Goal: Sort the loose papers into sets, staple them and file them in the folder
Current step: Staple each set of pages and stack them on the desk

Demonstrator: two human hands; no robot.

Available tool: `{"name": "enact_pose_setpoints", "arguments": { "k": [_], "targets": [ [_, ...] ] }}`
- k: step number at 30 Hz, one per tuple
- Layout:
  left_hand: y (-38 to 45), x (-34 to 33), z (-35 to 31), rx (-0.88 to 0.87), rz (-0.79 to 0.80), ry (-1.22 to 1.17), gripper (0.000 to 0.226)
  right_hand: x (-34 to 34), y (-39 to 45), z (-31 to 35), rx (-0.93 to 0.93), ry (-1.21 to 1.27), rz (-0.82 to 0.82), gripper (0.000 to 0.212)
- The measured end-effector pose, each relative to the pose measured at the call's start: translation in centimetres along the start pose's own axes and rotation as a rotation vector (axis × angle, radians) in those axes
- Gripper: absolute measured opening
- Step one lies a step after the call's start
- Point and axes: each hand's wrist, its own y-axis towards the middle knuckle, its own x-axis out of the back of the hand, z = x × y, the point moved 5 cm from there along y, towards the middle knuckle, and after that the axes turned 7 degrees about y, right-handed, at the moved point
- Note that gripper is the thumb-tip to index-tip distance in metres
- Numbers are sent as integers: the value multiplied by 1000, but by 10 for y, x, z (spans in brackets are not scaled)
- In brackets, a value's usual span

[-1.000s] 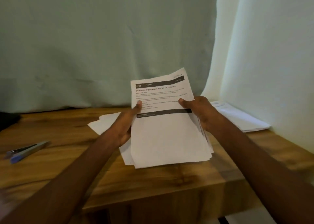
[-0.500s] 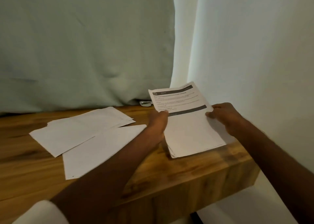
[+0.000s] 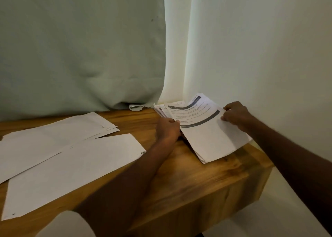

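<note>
A stack of printed papers [image 3: 210, 138] with dark header bars lies at the right end of the wooden table [image 3: 188, 179], near the corner. My left hand [image 3: 168, 129] grips the stack's left edge. My right hand [image 3: 235, 113] pinches its right edge, and the top sheet bows upward between them. More printed sheets [image 3: 161, 108] fan out behind the stack. Two blank-side-up paper sets lie to the left: a far set [image 3: 53, 138] and a near set [image 3: 75, 173]. No folder or stapler is clearly visible.
A pale green cloth [image 3: 80, 48] hangs behind the table and a white curtain [image 3: 251, 48] hangs at the right. A small shiny metal object [image 3: 135, 107] peeks from under the cloth. The table's right end [image 3: 251, 182] drops off below the stack.
The view swung right. Both hands carried the printed stack from the table's middle to its right end and lowered it onto other printed sheets there.
</note>
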Motion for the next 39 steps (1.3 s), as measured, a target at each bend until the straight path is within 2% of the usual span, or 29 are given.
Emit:
{"name": "enact_pose_setpoints", "arguments": {
  "k": [3, 6, 11, 20, 22, 24, 26, 30, 34, 39],
  "targets": [
    [7, -1, -2, -113, -50, 139, 8, -7, 10, -1, 18, -111, -27, 36],
    [13, 0, 3, -186, -45, 218, 28, -14, 18, 0, 48, -199, -43, 36],
    [16, -4, 9, -234, -46, 330, 32, -31, 24, -1, 76, -287, -20, 35],
    [21, -10, 12, -251, -77, 432, 52, -33, 32, 0, 93, -201, -67, 39],
    [22, -11, 14, -257, -84, 461, 46, -30, 34, 3, 91, -191, -73, 39],
    [22, -12, 15, -260, -94, 502, 27, -30, 35, 7, 88, -181, -51, 37],
    [23, -13, 17, -257, -101, 541, 18, -32, 36, 10, 89, -177, -38, 34],
    [24, -16, 17, -277, -77, 564, 29, -26, 39, 16, 90, -164, -75, 32],
    [22, -17, 17, -262, -65, 573, 24, -17, 35, 19, 101, -173, -136, 32],
    [17, -11, 14, -300, -35, 566, 23, -30, 33, 16, 115, -223, -60, 33]
  ]
}}
